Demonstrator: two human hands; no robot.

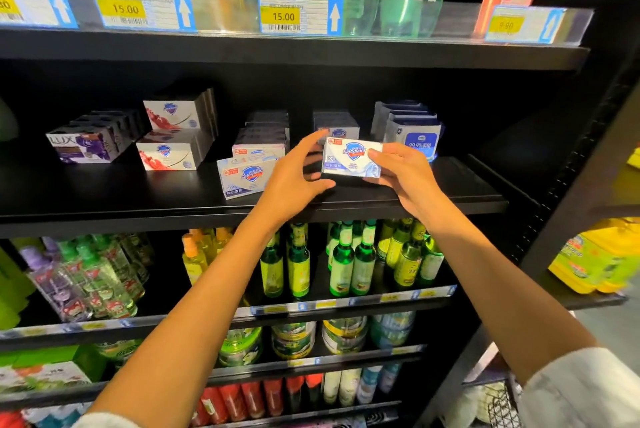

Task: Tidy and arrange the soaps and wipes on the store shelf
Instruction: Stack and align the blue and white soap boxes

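Both forearms reach up from near. Right hand pinches white Safeguard soap box by its right end, held just above black shelf. Left hand is spread open, fingertips at box's left edge (contact unclear). Another Safeguard box lies tilted on shelf to the left; wipes packs stand far right; Lux soaps far left.
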